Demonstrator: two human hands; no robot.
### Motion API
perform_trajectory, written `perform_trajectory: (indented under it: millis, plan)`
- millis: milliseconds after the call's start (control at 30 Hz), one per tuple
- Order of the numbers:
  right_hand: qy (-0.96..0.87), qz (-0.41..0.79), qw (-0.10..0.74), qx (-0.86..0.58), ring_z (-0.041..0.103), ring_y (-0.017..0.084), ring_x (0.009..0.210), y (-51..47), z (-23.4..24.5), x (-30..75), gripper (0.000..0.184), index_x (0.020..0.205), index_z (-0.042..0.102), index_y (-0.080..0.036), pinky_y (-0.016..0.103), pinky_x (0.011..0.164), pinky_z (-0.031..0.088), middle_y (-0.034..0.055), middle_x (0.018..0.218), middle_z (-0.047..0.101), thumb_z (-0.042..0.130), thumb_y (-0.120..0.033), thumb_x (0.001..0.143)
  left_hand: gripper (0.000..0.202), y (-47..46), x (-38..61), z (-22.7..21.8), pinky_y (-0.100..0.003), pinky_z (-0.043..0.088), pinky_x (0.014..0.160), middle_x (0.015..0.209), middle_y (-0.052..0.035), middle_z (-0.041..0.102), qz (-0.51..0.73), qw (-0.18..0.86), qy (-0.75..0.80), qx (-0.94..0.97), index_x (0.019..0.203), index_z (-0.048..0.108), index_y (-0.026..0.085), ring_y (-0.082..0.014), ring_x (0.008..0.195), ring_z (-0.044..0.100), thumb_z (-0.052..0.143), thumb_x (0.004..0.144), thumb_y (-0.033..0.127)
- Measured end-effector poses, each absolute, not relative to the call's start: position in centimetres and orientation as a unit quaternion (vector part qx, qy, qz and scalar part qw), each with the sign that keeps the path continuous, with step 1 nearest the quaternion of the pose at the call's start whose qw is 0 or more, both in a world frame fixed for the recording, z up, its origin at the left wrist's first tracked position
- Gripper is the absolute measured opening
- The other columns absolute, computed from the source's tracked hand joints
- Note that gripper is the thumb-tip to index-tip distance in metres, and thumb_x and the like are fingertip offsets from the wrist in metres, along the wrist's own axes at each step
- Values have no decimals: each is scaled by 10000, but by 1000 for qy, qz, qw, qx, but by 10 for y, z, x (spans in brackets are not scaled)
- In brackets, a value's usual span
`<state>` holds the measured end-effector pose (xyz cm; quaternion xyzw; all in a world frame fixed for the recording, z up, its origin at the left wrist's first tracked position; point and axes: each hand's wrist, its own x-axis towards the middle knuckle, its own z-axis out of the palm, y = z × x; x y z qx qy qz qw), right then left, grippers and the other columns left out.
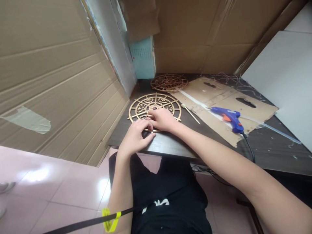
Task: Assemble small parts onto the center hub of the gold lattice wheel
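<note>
A round, light wooden openwork disc (179, 109) with spokes and scroll patterns lies flat on the dark table near its front edge. My left hand (137, 135) is at the disc's near rim, with the rim between its thumb and curled fingers. Reaching over the near half of the disc, my right hand (162, 118) has its fingers pressed together beside the left fingertips. Whatever the right fingers pinch is hidden. Both hands cover the near part of the pattern.
A reddish-brown openwork disc (169, 83) lies behind. To the right are a thin stick with a pale rounded end (192, 115), a cardboard sheet (214, 94) and a blue glue gun (229, 117) with its cord. Cardboard walls (185, 39) stand behind and left; a light-blue box (142, 58) is at the back.
</note>
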<state>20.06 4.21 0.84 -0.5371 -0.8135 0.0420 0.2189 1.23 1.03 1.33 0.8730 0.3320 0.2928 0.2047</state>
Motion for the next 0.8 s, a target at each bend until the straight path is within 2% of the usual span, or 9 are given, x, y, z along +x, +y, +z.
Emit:
perform_trajectory:
  millis: [667,800]
  plan:
    - [-812,47,206,-543,630,214,851,41,11,199,231,894,721,-184,303,677,265,84,923,762,582,-339,994,136,9,9,17,-419,468,987,1017,-50,681,270,203,327,882,910,608,221,-259,1030,623,735,883,261]
    - [-810,48,203,-548,644,225,880,39,12,199,228,890,719,-184,307,670,261,84,932,765,586,-339,992,149,9,9,17,-404,469,947,991,-42,664,270,195,322,886,912,590,222,-246,991,614,731,891,264]
